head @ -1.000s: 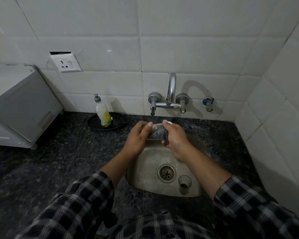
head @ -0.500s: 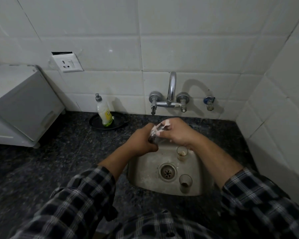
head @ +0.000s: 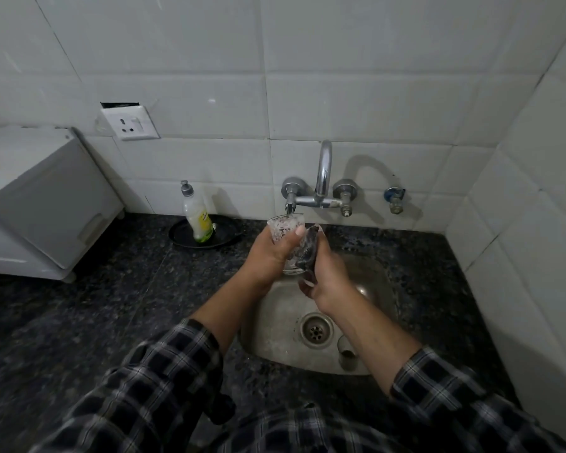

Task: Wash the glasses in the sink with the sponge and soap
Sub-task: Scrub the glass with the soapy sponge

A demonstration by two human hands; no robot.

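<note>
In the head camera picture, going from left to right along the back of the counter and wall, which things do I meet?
White box → socket → soap bottle on a black tray → tap → small blue valve.

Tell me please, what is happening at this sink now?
A person in a checked shirt is washing glasses. The left hand holds a soapy clear drinking glass above the steel sink, and the right hand presses a dark sponge against its side. Another small glass waits near the drain.
</note>
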